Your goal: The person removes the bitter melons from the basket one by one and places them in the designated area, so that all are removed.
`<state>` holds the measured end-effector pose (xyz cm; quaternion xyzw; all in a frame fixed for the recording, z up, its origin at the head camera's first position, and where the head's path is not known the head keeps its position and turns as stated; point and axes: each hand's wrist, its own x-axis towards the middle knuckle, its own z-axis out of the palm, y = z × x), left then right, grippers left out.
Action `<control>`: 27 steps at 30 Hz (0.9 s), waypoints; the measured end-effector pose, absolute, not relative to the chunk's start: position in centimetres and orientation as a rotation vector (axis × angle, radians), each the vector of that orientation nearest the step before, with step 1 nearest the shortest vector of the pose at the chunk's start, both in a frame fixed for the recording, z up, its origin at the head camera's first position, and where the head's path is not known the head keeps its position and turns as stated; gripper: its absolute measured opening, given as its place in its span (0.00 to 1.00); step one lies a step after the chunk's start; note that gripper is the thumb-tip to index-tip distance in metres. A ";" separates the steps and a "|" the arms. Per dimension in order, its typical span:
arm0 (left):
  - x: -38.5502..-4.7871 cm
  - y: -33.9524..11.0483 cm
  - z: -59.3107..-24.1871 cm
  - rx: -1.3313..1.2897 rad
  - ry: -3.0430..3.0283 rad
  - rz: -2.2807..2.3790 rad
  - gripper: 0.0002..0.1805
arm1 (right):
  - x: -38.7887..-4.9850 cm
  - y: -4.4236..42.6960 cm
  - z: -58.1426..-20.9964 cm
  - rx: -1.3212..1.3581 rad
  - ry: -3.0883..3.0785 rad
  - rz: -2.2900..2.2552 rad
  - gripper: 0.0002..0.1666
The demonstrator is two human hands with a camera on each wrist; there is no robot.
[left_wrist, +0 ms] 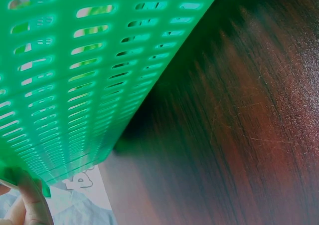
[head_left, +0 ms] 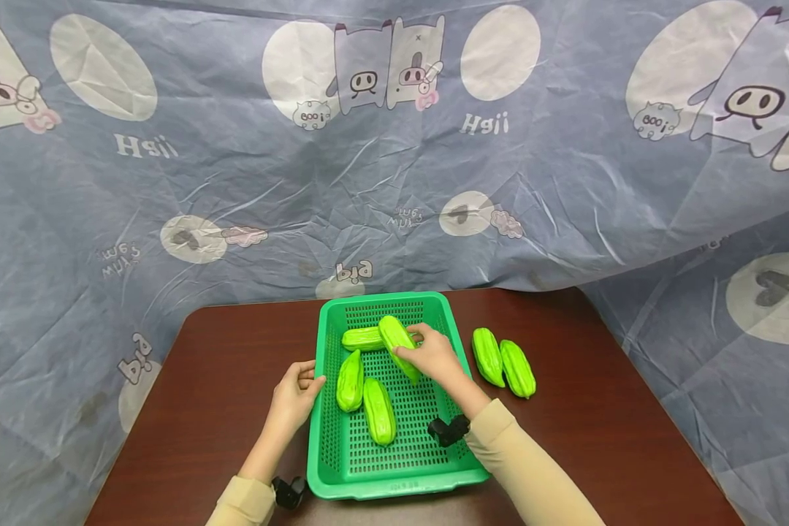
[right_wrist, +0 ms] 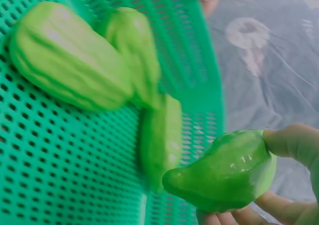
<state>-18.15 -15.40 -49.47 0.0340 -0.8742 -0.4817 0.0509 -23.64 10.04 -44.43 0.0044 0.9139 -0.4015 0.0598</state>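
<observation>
My right hand (head_left: 432,354) grips a ribbed light-green gourd (head_left: 397,337) by its side, above the floor of a green plastic basket (head_left: 399,484). In the right wrist view the held gourd (right_wrist: 224,172) points its narrow tip at the basket, thumb on one side and fingers on the other. My left hand (head_left: 294,394) pinches the basket's left rim, with the thumb at the top edge. Inside the basket lie three more gourds: one crosswise gourd (head_left: 361,338) at the back, a left gourd (head_left: 351,383) and a front gourd (head_left: 379,413).
Two more gourds, one (head_left: 488,356) beside another (head_left: 518,369), lie on the dark brown table (head_left: 598,438) right of the basket. A blue-grey printed cloth (head_left: 368,183) hangs behind the table and down its sides. Black wrist cameras sit on both arms.
</observation>
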 end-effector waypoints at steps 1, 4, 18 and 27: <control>-18.2 -15.4 -49.5 0.112 -2.668 -1.469 0.23 | -23.7 10.4 -44.1 0.017 2.766 -1.234 0.35; -18.4 -15.5 -49.5 0.134 -2.687 -1.494 0.23 | -23.7 11.6 -43.2 0.030 2.771 -1.291 0.36; -18.5 -15.5 -49.7 0.159 -2.696 -1.494 0.24 | -23.9 19.6 -40.4 0.159 2.834 -1.438 0.35; -18.5 -15.5 -49.7 0.168 -2.700 -1.531 0.24 | -23.6 25.6 -42.3 0.353 2.861 -1.344 0.40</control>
